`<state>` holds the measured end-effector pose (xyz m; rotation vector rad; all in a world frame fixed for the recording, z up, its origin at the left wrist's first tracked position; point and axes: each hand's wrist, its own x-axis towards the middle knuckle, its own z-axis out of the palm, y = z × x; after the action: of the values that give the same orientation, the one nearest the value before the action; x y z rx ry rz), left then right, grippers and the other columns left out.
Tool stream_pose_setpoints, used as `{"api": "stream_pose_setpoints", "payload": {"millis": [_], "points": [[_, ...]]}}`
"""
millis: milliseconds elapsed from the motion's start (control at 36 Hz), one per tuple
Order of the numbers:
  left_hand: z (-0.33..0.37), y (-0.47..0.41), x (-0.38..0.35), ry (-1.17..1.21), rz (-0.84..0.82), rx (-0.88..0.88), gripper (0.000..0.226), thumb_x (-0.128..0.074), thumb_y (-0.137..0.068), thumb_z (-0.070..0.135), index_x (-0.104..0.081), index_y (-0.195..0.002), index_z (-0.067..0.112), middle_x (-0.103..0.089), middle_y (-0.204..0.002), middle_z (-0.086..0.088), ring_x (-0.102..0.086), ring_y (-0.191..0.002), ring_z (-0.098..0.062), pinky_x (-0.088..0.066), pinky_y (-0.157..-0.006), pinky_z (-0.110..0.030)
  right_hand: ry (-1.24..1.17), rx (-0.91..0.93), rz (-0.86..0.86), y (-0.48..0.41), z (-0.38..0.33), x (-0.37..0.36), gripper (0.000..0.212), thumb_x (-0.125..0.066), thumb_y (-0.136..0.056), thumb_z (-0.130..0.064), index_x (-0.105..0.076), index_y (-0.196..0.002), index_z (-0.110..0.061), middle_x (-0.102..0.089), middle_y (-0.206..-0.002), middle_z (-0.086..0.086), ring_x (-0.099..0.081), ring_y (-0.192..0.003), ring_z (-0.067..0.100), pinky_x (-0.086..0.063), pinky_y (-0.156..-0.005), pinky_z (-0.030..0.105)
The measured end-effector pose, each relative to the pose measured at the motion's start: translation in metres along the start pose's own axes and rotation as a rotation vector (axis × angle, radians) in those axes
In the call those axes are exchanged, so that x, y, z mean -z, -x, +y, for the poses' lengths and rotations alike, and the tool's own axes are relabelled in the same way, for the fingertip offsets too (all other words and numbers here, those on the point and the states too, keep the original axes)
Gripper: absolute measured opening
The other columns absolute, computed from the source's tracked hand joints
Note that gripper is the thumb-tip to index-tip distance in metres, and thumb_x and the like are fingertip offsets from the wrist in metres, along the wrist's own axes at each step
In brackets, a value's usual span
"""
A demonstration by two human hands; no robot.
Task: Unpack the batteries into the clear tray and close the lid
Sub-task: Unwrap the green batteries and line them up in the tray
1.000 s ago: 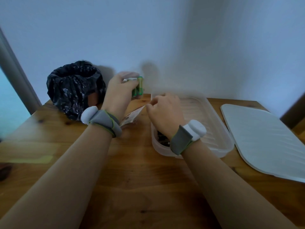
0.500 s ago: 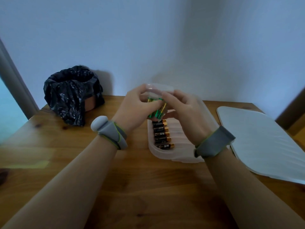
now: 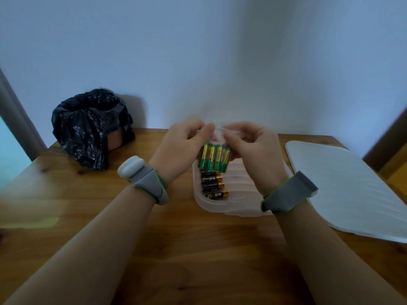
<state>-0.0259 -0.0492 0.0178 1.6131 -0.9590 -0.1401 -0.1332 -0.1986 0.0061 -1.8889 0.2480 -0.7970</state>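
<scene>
Two bare forearms are reaching in from the near edge over the wooden counter [image 3: 176,249]. Each wrist is wearing a grey band edged in green: the left wristband [image 3: 147,183] is carrying a white pod, while the right wristband [image 3: 288,194] is showing only its fabric.

Just beyond the wrists, the clear tray [image 3: 220,206] is lying flat on the counter with its rounded near rim between the two arms. Four black batteries [image 3: 212,184] are lying inside along its left side, one behind the other, with their gold ends pointing right.

Above the far part of that row, the battery pack [image 3: 214,158] is hanging upright in the air over the tray: four green-and-gold cells side by side, touching nothing below. The left grip [image 3: 182,146] is curling in from the left and the right grip [image 3: 253,148] from the right. Both are pinching the pack at its upper end, where their fingertips are meeting on a clear wrap [image 3: 217,133] that is too blurred to make out further.

To the right, the pale lid [image 3: 343,190] is lying flat on the counter, apart from the tray. At the far left, a bin [image 3: 88,128] lined with a black bag is standing against the plain wall [image 3: 220,51].
</scene>
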Motion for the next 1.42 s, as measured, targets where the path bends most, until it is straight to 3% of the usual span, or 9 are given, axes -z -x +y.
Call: {"api": "stream_pose_setpoints", "payload": {"millis": [83,167,306,667,778,861,1056,1306,1417], "points": [[-0.002,-0.001,0.002,-0.044,0.035,-0.015,0.033,-0.055,-0.1,0.033,-0.067,-0.077,0.012,-0.066,-0.078,-0.024,-0.062,-0.076,-0.041,-0.055,-0.073,-0.055,-0.039,-0.045,-0.068,0.0,-0.006,0.0,0.019,-0.063,-0.103,-0.032,-0.079,-0.098,-0.023,-0.079,-0.083,0.005,-0.075,-0.072,0.025,-0.065,-0.07,0.048],[-0.004,-0.003,0.004,-0.112,0.045,-0.025,0.032,-0.055,-0.101,0.026,-0.066,-0.074,0.015,-0.061,-0.067,-0.006,-0.056,-0.063,-0.016,-0.053,-0.066,-0.038,-0.085,-0.081,-0.132,0.001,-0.013,-0.001,0.024,-0.056,-0.107,-0.019,-0.074,-0.095,-0.011,-0.074,-0.073,0.002,-0.07,-0.062,0.018,-0.061,-0.058,0.03],[-0.005,-0.004,0.006,-0.115,0.005,-0.04,0.033,-0.056,-0.1,0.02,-0.061,-0.068,0.02,-0.052,-0.057,0.01,-0.047,-0.052,0.0,-0.04,-0.055,-0.017,0.038,-0.048,-0.212,0.0,-0.017,-0.002,0.014,-0.062,-0.104,-0.015,-0.075,-0.1,-0.011,-0.076,-0.083,0.007,-0.074,-0.067,0.026,-0.063,-0.061,0.03],[-0.007,-0.002,0.003,-0.218,-0.082,-0.117,0.026,-0.054,-0.099,0.028,-0.06,-0.077,0.015,-0.057,-0.063,0.01,-0.055,-0.061,-0.013,-0.049,-0.061,-0.037,-0.076,-0.086,-0.332,0.003,-0.02,0.003,0.011,-0.073,-0.094,-0.007,-0.075,-0.084,-0.003,-0.075,-0.08,0.019,-0.072,-0.065,0.023,-0.063,-0.055,0.031],[-0.004,-0.002,-0.002,-0.209,0.076,-0.166,0.013,-0.067,-0.091,0.028,-0.06,-0.095,0.017,-0.061,-0.085,-0.003,-0.053,-0.07,-0.008,-0.043,-0.067,-0.023,-0.238,-0.124,-0.338,0.003,-0.017,0.005,0.013,-0.078,-0.084,-0.016,-0.075,-0.077,-0.005,-0.073,-0.072,0.012,-0.069,-0.06,0.022,-0.056,-0.049,0.025],[0.002,0.0,0.0,-0.21,0.176,-0.199,0.027,-0.068,-0.088,0.034,-0.055,-0.084,0.011,-0.053,-0.073,-0.007,-0.044,-0.063,-0.009,-0.041,-0.059,-0.027,-0.307,-0.125,-0.332,0.003,-0.017,0.006,0.015,-0.078,-0.079,-0.023,-0.075,-0.076,-0.008,-0.074,-0.073,0.012,-0.069,-0.061,0.022,-0.054,-0.048,0.024],[0.02,0.007,-0.003,-0.152,-0.164,-0.077,0.051,-0.054,-0.098,0.046,-0.059,-0.066,0.007,-0.042,-0.055,0.003,-0.039,-0.051,-0.011,-0.033,-0.051,-0.028,-0.223,-0.11,-0.311,0.004,-0.016,0.004,0.021,-0.078,-0.091,-0.013,-0.074,-0.095,0.007,-0.076,-0.079,0.019,-0.073,-0.066,0.027,-0.057,-0.052,0.027],[0.021,0.005,-0.003,-0.013,-0.27,0.148,0.046,-0.06,-0.096,0.042,-0.064,-0.067,0.007,-0.046,-0.046,0.0,-0.04,-0.041,-0.016,-0.033,-0.043,-0.024,-0.098,-0.055,-0.38,0.009,-0.028,0.0,0.003,-0.074,-0.093,-0.006,-0.074,-0.091,-0.004,-0.078,-0.074,0.01,-0.072,-0.062,0.03,-0.058,-0.049,0.029],[0.021,0.005,-0.003,0.084,-0.325,0.226,0.043,-0.055,-0.099,0.034,-0.064,-0.075,0.0,-0.047,-0.052,-0.008,-0.041,-0.041,-0.021,-0.025,-0.041,-0.023,-0.154,-0.106,-0.419,0.01,-0.032,0.0,0.018,-0.071,-0.095,-0.006,-0.067,-0.094,0.012,-0.077,-0.076,0.017,-0.07,-0.056,0.029,-0.058,-0.047,0.03]]}}
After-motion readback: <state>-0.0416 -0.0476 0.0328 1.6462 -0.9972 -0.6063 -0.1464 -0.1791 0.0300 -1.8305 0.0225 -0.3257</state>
